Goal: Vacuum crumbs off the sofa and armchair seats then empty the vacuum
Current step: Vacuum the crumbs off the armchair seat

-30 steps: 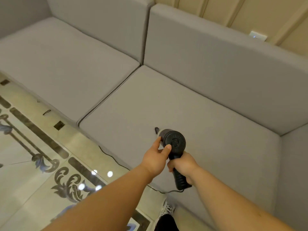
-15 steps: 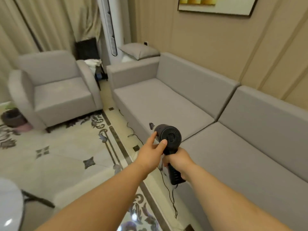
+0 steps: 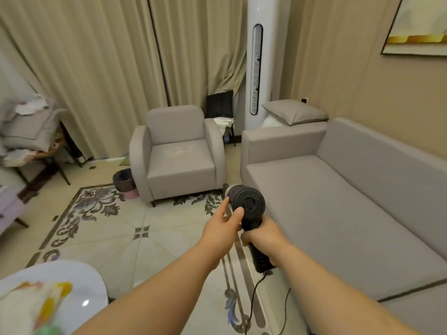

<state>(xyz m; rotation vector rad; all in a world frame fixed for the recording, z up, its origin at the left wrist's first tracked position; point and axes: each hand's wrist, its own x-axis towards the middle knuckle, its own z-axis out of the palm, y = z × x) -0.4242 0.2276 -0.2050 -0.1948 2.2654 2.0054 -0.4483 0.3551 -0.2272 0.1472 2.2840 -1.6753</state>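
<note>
Facing armchair (image 3: 180,151) and sofa (image 3: 338,189) over patterned floor (image 3: 121,238), both hands, left (image 3: 223,229) and right (image 3: 263,234), clasp the vacuum (image 3: 249,205), nozzle hidden.

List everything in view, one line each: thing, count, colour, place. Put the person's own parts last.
handheld vacuum: one, black, corded, held mid-frame over the floor
armchair: one, grey, centre back, pale specks on its seat
sofa: one, grey, right side
pillow: one, grey, behind the sofa's arm
tower air conditioner: one, white, back corner
bin: one, dark, left of the armchair
curtains: beige, back wall
picture: one, upper right wall
left hand: one, on the vacuum's body
right hand: one, gripping the handle
</note>
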